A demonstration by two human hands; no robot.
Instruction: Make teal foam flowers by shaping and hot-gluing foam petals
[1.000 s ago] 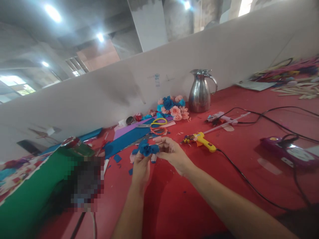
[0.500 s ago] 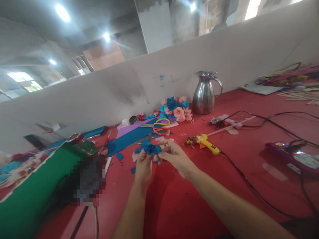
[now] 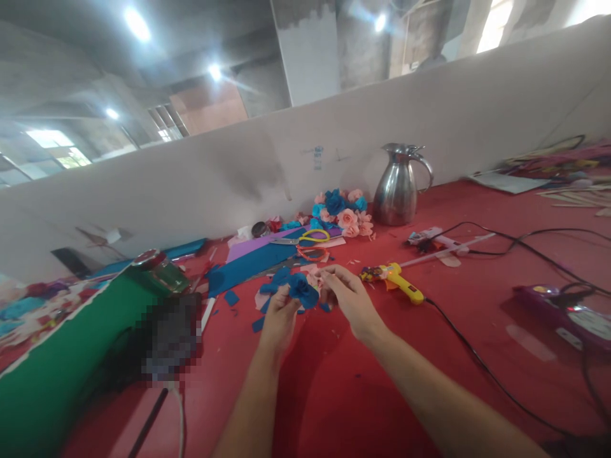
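A dark blue paper flower (image 3: 304,290) is pinched in my left hand (image 3: 279,321), its petals facing up and to the right. My right hand (image 3: 353,305) is just to the right of the flower, a small gap between them. Its fingers are curled together, and whatever may be between them I cannot make out. Behind my hands are dark blue paper scraps (image 3: 277,280) on the red table (image 3: 344,394). Farther back, scissors with yellow handles (image 3: 312,237) lie across a blue paper strip (image 3: 252,270).
A yellow glue gun (image 3: 403,284) trails a black cord on the right, near a purple power strip (image 3: 568,312). Behind stand a steel jug (image 3: 397,191) and a cluster of pink and blue paper flowers (image 3: 347,216). On the left is a green board (image 3: 81,337) with a jar (image 3: 162,270).
My right fingers have come off the flower's petal and sit slightly apart from it. In my left hand the flower has shifted right and turned, showing more of its petals. The view has shifted slightly.
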